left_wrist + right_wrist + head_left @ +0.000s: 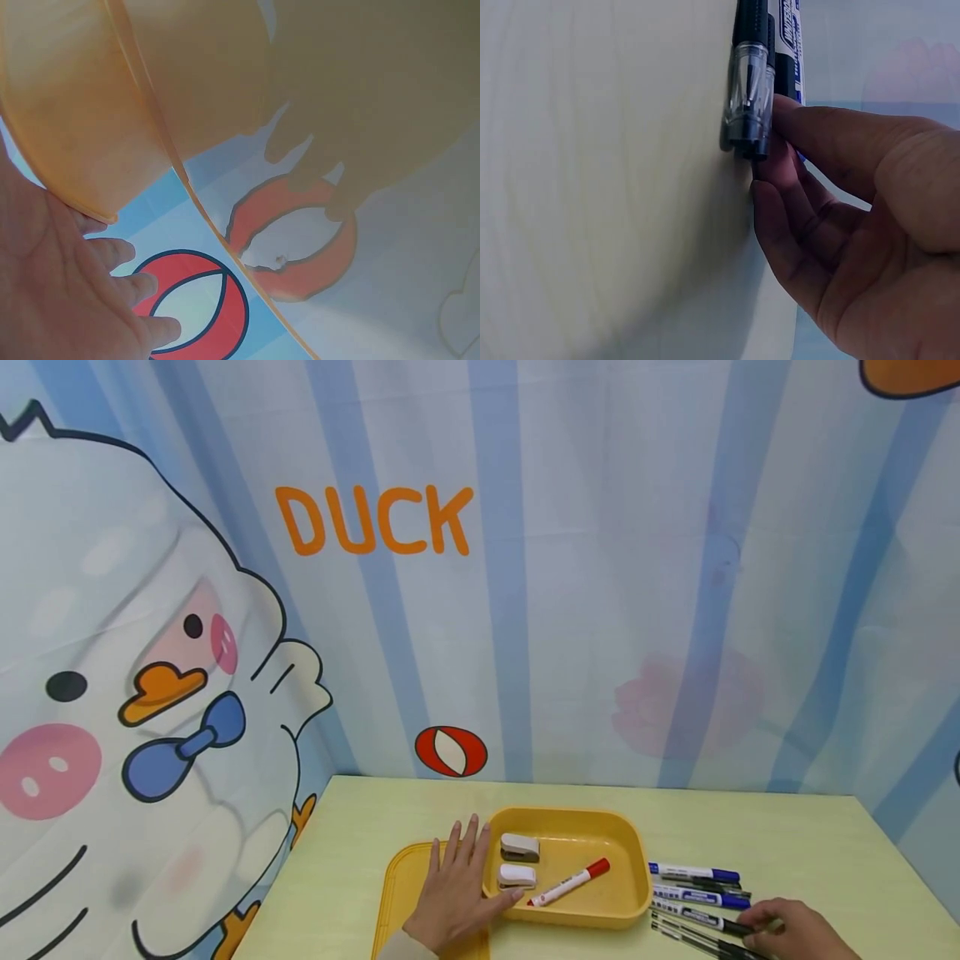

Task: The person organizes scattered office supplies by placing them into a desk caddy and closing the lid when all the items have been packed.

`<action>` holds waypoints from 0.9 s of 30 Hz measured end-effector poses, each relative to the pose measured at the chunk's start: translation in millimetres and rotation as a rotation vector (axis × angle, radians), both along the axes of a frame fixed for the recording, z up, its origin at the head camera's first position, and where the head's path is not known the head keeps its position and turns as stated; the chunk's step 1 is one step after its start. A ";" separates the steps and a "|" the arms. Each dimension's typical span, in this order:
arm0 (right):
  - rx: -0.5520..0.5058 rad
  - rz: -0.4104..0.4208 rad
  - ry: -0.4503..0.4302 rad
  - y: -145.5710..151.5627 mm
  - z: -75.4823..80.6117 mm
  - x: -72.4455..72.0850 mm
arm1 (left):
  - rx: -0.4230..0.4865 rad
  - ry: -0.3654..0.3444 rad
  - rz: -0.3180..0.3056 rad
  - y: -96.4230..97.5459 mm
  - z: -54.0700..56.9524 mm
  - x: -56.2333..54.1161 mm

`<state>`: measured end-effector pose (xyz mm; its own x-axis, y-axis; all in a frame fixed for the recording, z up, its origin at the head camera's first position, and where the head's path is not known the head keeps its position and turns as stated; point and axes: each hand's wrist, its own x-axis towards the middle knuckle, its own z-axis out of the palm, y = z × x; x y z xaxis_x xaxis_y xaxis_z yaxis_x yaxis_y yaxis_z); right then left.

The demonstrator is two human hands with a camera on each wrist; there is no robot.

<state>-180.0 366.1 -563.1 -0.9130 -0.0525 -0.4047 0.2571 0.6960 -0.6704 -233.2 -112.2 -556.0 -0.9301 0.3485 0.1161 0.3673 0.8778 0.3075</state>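
Observation:
Fingers spread and straight, my left hand (457, 893) rests at the left edge of a yellow tray (600, 835). Two small white staplers (520, 845) and a red-capped marker (570, 883) lie inside this tray. To its right, my right hand (795, 928) pinches the cap end of a black whiteboard marker (697, 917) lying on the table. In the right wrist view, the thumb presses on that marker's black cap (784, 75), beside clear-ended black pens (748, 90). Blue-capped markers (705, 896) lie just beyond it.
A flat yellow tray or lid (397, 885) lies partly under my left hand and forearm. The pale table (810, 843) ends at a curtain (600, 610) printed with a duck and blue stripes. Black pens (693, 937) lie nearest the table's front.

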 end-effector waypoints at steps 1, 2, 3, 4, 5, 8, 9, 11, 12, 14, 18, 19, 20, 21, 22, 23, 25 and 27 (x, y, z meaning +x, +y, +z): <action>0.000 0.002 -0.003 0.0 0.6 0.3 | -0.001 0.000 0.000 0.1 -0.1 -0.2; 0.000 0.007 -0.005 0.1 1.2 0.6 | -0.005 -0.002 0.001 0.1 0.0 -0.4; -0.003 0.001 -0.009 0.1 1.6 0.5 | -0.006 -0.002 0.000 0.2 0.2 -0.5; -0.003 0.002 -0.010 0.3 1.9 0.5 | -0.005 -0.001 -0.001 0.1 0.4 -0.5; -0.003 0.004 -0.009 0.5 2.1 0.8 | -0.004 -0.001 -0.001 -0.1 0.1 -0.8; 0.004 0.030 0.008 0.9 1.4 0.5 | 0.000 0.005 0.000 -0.7 -0.7 -1.1; 0.009 0.039 0.013 0.9 1.0 0.3 | 0.001 0.005 0.001 -0.7 -0.9 -0.9; 0.021 0.055 0.025 0.9 0.5 0.2 | 0.000 0.001 0.003 -0.7 -1.3 -0.9; 0.025 0.061 0.028 1.2 0.1 -0.3 | 0.001 0.002 0.001 -0.7 -1.0 -0.8; 0.021 0.068 0.026 3.2 -0.5 -0.4 | 0.000 -0.003 0.001 -0.4 -0.2 -0.6; -0.051 0.092 0.016 12.3 -1.2 -1.2 | -0.003 -0.008 0.003 -0.1 0.9 -1.2; -0.080 0.108 0.017 15.5 -1.4 -1.0 | -0.007 -0.010 0.005 0.0 1.1 -1.4; -0.107 0.119 0.018 18.5 -1.6 -1.0 | -0.010 -0.012 0.007 0.1 1.2 -1.6; -0.137 0.134 0.023 21.5 -1.6 -0.8 | -0.012 -0.014 0.007 0.1 1.2 -1.7; -0.164 0.154 0.029 24.6 -1.5 -0.1 | -0.013 -0.015 0.007 0.2 1.4 -1.6; -0.186 0.154 0.028 26.7 -1.3 0.6 | -0.012 -0.015 0.006 0.3 1.6 -1.6; -0.205 0.139 0.035 29.8 -0.5 2.8 | -0.011 -0.012 0.006 0.4 2.2 -1.2; -0.194 0.102 0.045 30.7 0.8 5.4 | -0.008 -0.010 0.006 0.4 2.1 -0.9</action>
